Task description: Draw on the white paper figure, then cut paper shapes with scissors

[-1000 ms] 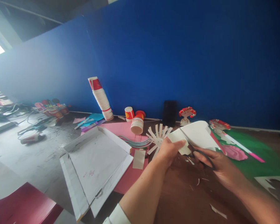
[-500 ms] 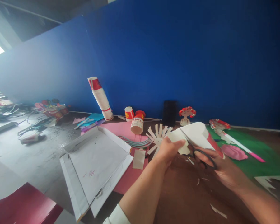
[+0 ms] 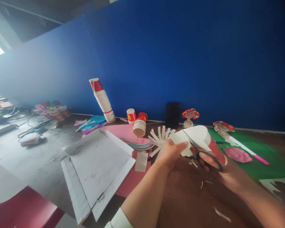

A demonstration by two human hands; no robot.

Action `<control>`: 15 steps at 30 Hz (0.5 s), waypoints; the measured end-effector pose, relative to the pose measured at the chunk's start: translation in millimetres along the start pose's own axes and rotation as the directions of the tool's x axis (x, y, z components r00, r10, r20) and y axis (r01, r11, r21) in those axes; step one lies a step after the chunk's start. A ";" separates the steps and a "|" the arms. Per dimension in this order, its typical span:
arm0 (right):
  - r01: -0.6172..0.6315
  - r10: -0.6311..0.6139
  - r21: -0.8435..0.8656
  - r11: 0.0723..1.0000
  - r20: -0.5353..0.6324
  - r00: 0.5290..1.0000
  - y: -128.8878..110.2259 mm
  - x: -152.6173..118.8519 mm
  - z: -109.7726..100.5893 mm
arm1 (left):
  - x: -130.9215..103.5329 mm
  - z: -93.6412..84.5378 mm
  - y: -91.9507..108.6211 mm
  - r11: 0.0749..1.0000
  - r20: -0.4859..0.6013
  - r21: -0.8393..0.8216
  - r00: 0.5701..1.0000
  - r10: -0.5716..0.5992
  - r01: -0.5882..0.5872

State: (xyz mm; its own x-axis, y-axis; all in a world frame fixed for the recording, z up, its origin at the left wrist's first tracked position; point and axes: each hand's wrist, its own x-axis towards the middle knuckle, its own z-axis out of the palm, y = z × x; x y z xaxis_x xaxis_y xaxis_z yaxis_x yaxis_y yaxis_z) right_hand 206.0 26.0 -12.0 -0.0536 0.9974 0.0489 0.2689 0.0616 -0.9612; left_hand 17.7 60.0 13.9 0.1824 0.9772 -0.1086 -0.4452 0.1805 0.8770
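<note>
Scissors (image 3: 196, 148) sit in your right hand (image 3: 228, 174), right of centre above the brown tabletop (image 3: 192, 196), with the blades across white paper (image 3: 199, 134) that curls to a red edge. Your fingers are curled through the loops; can't tell how wide the blades gape. Your left hand (image 3: 173, 154) has thumb and fingers pinched closed on the paper. I'd turn the paper into the cut, snip deep in the blades, and mind that thumb, it's near the line. Tips point away and leftward, long axis slanting back to the loops at lower right. Fringed paper (image 3: 161, 143) is just beside your left hand, white tray (image 3: 104, 161) farther left, pink-capped pen (image 3: 249, 151) off right.
</note>
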 end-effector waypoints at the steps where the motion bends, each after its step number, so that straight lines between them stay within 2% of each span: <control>1: -0.020 0.020 0.029 0.999 0.021 1.000 1.3 0.2 -0.3 | 0.1 -0.2 -0.2 1.000 -0.002 0.000 1.000 -0.001 0.001; 8: -0.077 0.073 0.175 0.982 0.031 0.997 4.0 0.9 0.7 | 1.0 -2.5 -1.5 1.000 0.011 0.027 1.000 -0.008 0.008; 15: -0.115 0.099 0.251 0.961 0.078 0.992 -5.3 -0.5 6.7 | 1.9 0.0 -1.5 0.998 -0.057 0.056 0.998 -0.026 0.029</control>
State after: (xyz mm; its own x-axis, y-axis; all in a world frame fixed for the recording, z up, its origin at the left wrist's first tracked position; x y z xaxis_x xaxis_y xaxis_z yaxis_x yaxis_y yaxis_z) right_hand 198.1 24.9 -8.8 -0.1017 0.9925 -0.0675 0.0237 -0.0654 -0.9976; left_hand 18.7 61.5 12.4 0.1437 0.9770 -0.1578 -0.3903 0.2024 0.8981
